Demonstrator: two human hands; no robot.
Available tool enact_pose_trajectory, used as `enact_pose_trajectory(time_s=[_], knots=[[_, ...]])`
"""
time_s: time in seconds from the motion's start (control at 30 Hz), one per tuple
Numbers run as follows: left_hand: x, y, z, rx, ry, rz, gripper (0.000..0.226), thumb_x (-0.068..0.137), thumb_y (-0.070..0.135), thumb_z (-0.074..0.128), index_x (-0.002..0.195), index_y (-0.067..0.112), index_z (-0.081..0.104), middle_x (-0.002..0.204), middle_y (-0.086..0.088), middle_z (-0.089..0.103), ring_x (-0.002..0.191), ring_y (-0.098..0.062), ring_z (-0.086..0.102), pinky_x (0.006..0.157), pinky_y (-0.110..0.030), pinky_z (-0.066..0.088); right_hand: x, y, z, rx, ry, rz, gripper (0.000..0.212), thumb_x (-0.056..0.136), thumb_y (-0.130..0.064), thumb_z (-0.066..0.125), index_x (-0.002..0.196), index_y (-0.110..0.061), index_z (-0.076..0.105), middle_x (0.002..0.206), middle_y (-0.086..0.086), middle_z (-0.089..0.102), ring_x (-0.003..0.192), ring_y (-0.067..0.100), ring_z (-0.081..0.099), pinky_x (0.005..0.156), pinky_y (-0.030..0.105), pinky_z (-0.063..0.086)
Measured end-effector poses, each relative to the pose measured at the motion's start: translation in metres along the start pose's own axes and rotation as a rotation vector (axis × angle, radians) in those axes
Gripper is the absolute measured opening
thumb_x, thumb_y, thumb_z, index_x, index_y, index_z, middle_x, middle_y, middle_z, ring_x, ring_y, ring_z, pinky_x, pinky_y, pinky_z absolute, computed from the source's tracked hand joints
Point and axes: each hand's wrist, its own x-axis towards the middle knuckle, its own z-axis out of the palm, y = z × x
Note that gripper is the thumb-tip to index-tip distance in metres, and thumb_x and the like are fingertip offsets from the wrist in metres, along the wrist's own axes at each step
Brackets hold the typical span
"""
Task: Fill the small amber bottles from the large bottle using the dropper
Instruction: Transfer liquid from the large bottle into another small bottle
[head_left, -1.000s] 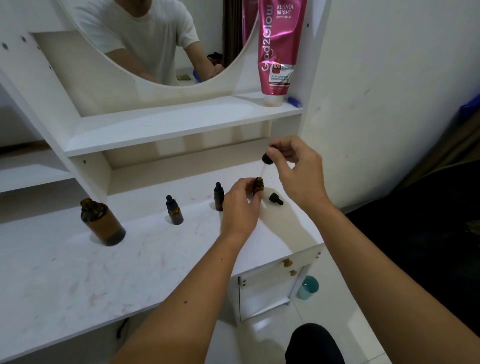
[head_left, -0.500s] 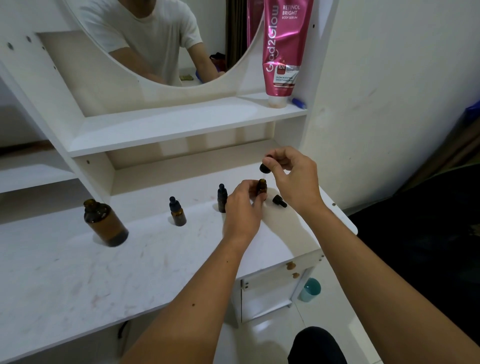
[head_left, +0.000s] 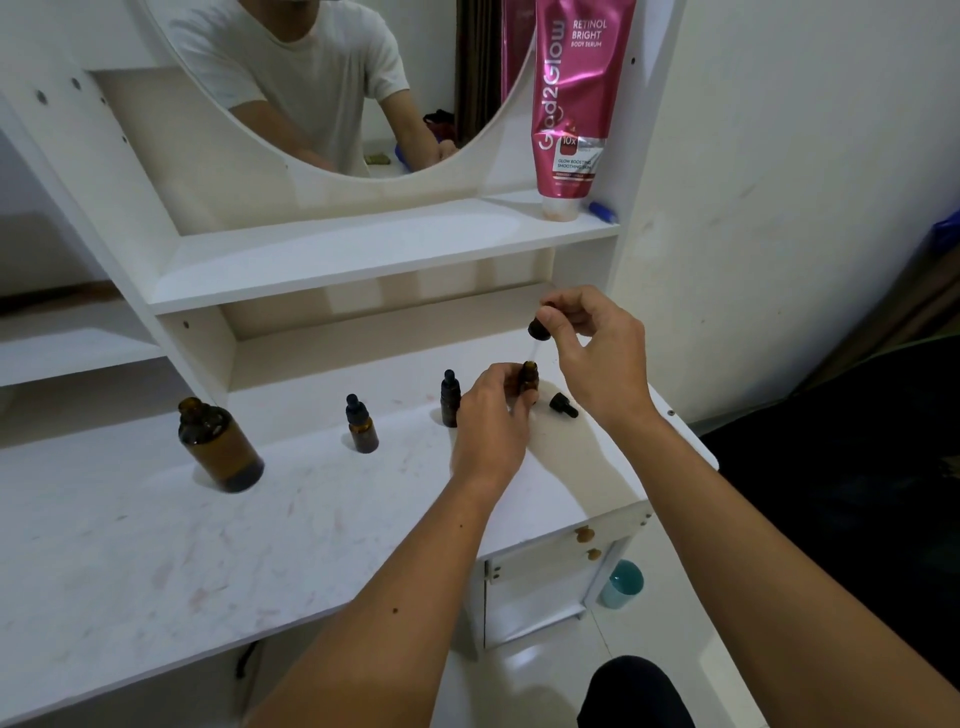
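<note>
My left hand grips an open small amber bottle standing on the white tabletop. My right hand pinches the black bulb of the dropper just above that bottle, its clear glass tube pointing down at the bottle's mouth. A loose black cap lies on the table right of the bottle. Two capped small amber bottles stand further left. The large amber bottle stands uncapped at the left.
A pink body serum tube stands on the shelf above, under a round mirror. The wall is close on the right. A teal cup sits on the floor beside the cabinet door.
The dropper dipped down to the small bottle's mouth, then rose a little again. My left hand stayed on the small bottle.
</note>
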Motion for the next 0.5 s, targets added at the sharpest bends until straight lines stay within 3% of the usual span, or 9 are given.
enact_pose_trajectory(time_s=[0.27,0.33,0.5], knots=[[-0.016,0.005,-0.015,0.035,-0.051,-0.04,0.048,0.1,0.027,0.07,0.144,0.018,0.055,0.141,0.005,0.062,0.131,-0.011,0.057,0.113,-0.034,0.047,-0.002,-0.027,-0.015,0.025,0.091,-0.055,0.013,0.101,-0.017,0.067,0.112,-0.011,0.073,0.093,-0.002,0.079,0.089,0.005,0.074,0.089,0.016,0.055],[-0.029,0.005,-0.024,-0.015,-0.087,-0.06,0.049,0.098,0.028,0.071,0.144,0.023,0.055,0.142,0.008,0.061,0.131,-0.007,0.055,0.112,-0.032,0.047,-0.003,-0.034,-0.016,0.028,0.103,-0.061,0.013,0.101,-0.019,0.068,0.112,-0.013,0.073,0.098,-0.001,0.078,0.093,0.01,0.075,0.092,0.022,0.057],[-0.062,0.003,-0.067,-0.109,-0.183,-0.061,0.045,0.094,0.032,0.077,0.136,0.026,0.062,0.132,0.014,0.068,0.119,0.003,0.062,0.108,-0.024,0.049,-0.011,-0.063,-0.004,0.083,0.095,-0.09,0.013,0.101,-0.021,0.07,0.113,-0.017,0.072,0.101,-0.008,0.076,0.098,0.008,0.073,0.094,0.021,0.057]])
